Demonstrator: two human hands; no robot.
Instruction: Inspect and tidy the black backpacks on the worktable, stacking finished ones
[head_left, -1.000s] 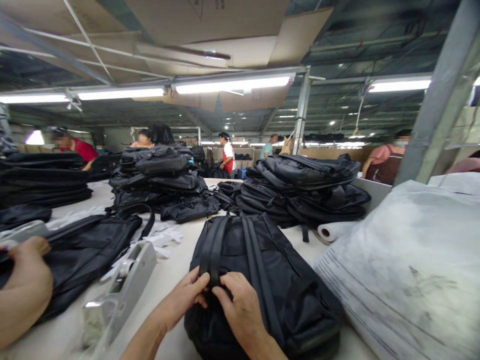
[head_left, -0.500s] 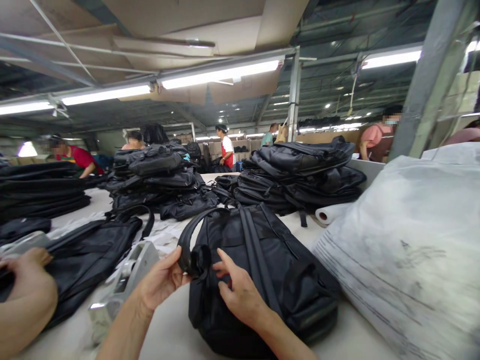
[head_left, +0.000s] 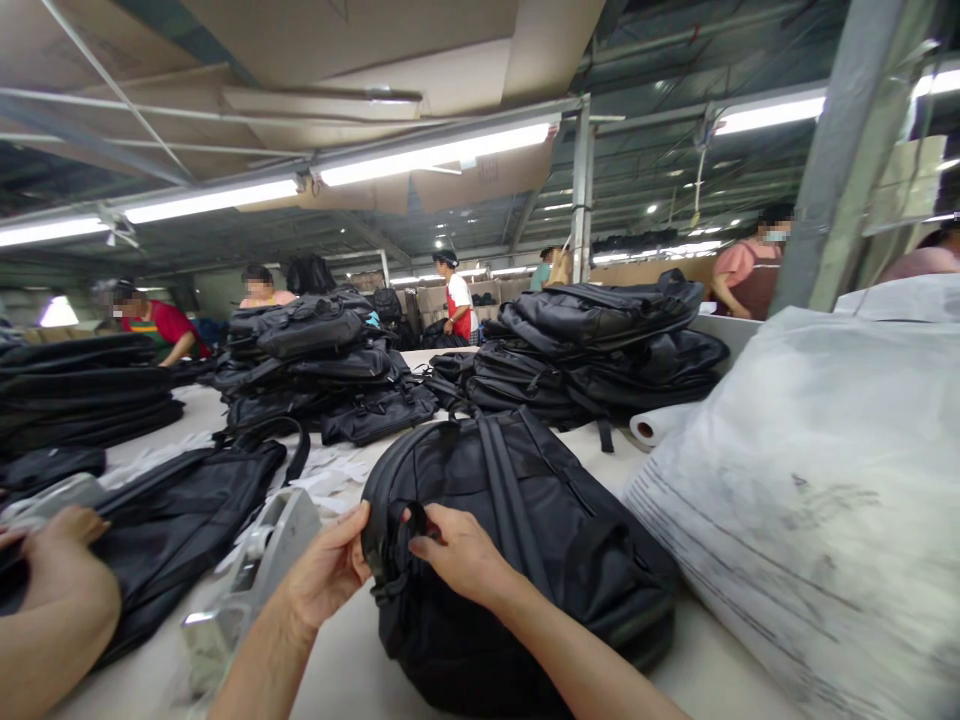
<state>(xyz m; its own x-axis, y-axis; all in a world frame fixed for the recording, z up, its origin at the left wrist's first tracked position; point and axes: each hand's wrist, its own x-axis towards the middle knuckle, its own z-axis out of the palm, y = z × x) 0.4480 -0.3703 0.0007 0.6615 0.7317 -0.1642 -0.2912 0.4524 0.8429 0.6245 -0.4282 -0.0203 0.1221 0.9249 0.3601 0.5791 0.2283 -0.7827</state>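
Observation:
A black backpack [head_left: 517, 560] lies on the pale table in front of me, its shoulder straps upward. My left hand [head_left: 330, 565] is closed on the edge of the left shoulder strap [head_left: 384, 465], thumb on top. On the strap's inner side, my right hand [head_left: 457, 550] pinches a loop of black webbing [head_left: 409, 525] between thumb and fingers. The webbing's loose end is hard to make out against the dark fabric. The other strap [head_left: 506, 490] runs flat along the middle of the backpack.
A co-worker's hand [head_left: 71, 560] rests by another black bag [head_left: 195, 520] at left. A grey metal machine part [head_left: 251, 570] stands between us. Stacked backpacks [head_left: 600, 340] rise behind, with a white roll [head_left: 656, 428] and a big translucent plastic bag [head_left: 832, 480] at right.
My right hand has moved left and closed on the webbing loop. The left strap now lies nearer the backpack, with my left hand still on it.

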